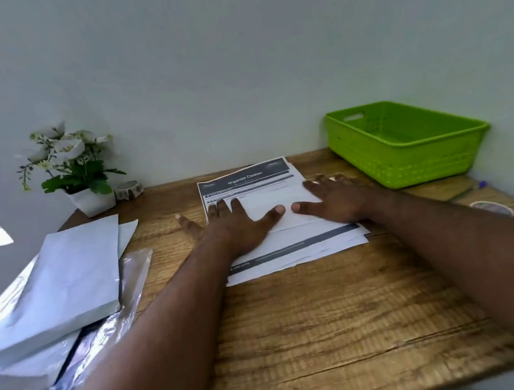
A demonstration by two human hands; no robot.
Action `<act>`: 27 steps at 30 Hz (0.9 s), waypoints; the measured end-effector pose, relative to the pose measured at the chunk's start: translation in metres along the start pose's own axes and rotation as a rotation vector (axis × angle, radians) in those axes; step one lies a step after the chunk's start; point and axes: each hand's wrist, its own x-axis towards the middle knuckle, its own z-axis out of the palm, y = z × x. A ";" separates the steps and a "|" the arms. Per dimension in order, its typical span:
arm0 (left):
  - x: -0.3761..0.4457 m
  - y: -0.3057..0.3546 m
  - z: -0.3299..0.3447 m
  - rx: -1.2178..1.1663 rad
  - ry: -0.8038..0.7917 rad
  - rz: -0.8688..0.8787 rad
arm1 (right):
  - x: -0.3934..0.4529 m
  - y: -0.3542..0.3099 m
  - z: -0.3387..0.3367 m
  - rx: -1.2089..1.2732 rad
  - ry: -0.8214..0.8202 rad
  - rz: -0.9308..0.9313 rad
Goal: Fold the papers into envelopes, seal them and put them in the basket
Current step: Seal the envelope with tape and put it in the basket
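A small stack of printed papers (257,178) headed "Organize Clothes" lies in the middle of the wooden table (327,315). The top sheet's near part is folded up over its middle. My left hand (233,223) lies flat with spread fingers on the fold's left side. My right hand (333,200) lies flat on its right side, thumb pointing toward the left thumb. A green plastic basket (405,158) stands at the back right against the wall, with nothing visible inside. Stacks of white envelopes (63,281) rest at the left.
A potted white-flower plant (70,171) and a sticker roll (128,190) stand at the back left. Clear plastic wrapping (111,333) lies under the envelope stacks. A tape roll (492,208) and a blue-capped pen (480,185) sit near the right edge.
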 end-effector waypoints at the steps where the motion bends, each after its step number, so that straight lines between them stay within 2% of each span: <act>1: 0.000 0.000 -0.002 0.057 -0.001 0.007 | -0.002 -0.001 0.000 -0.012 0.016 -0.011; 5: -0.004 -0.001 -0.010 0.171 0.005 0.039 | -0.020 -0.005 -0.005 -0.024 0.199 -0.099; 10: -0.017 0.016 -0.016 0.125 0.186 0.157 | -0.064 -0.003 -0.025 0.213 0.457 -0.402; 12: -0.029 0.031 -0.019 0.099 0.227 0.279 | -0.097 0.007 -0.041 0.371 0.559 -0.428; 15: -0.044 0.055 -0.018 0.106 0.238 0.478 | -0.143 0.047 -0.062 0.323 0.510 -0.278; 17: -0.050 0.071 -0.014 0.256 0.232 0.596 | -0.164 0.083 -0.067 0.190 0.436 -0.171; 19: -0.054 0.083 -0.011 0.338 0.228 0.648 | -0.177 0.112 -0.062 0.196 0.319 -0.060; 22: -0.060 0.095 -0.010 0.187 0.233 0.650 | -0.186 0.134 -0.047 0.294 0.212 -0.039; 25: -0.065 0.093 -0.009 -0.024 0.262 0.634 | -0.186 0.138 -0.041 0.359 0.273 -0.070; 27: -0.066 0.085 -0.008 -0.153 0.290 0.655 | -0.181 0.125 -0.042 0.512 0.361 -0.105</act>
